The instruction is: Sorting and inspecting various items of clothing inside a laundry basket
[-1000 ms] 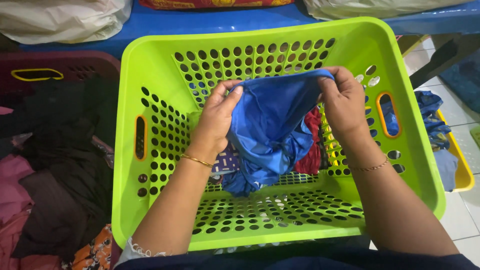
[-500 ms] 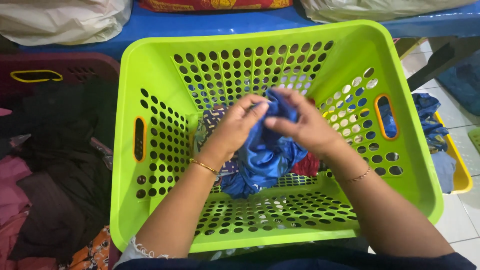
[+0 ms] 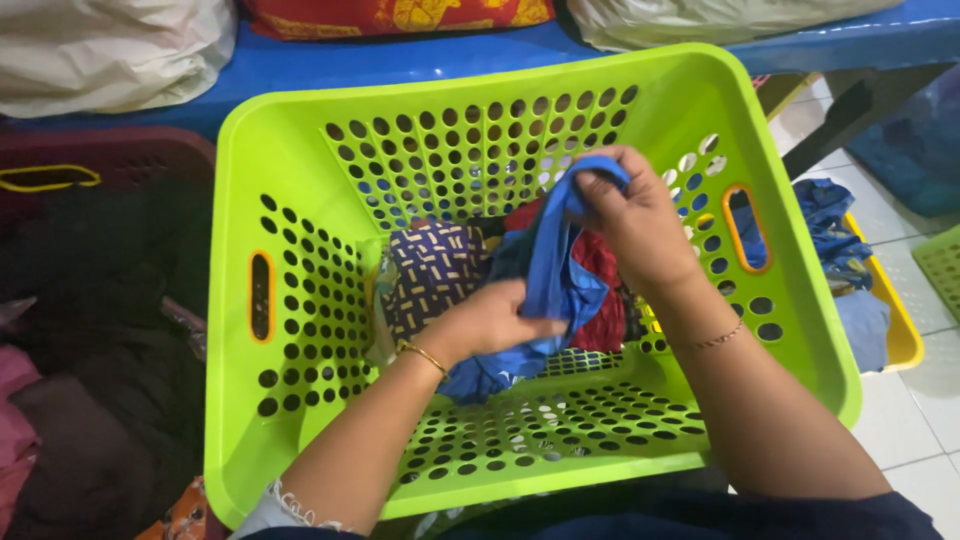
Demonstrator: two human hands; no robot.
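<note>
Since half a second ago, your hands have separated: they were bunched together over the blue cloth (image 3: 552,275), and now the right hand (image 3: 632,222) sits higher, near the far wall of the green basket (image 3: 300,150), while the left hand (image 3: 492,322) has dropped lower. Right hand: fingers pinched on the cloth's upper edge. Left hand: closed around its lower bunched part. Cloth hangs stretched between them, inside the basket, above a patterned navy garment (image 3: 435,272) and a red garment (image 3: 605,300). Whether its bottom end touches the basket floor is unclear, possibly yes. Dark clothes (image 3: 90,350) lie left of the basket.
</note>
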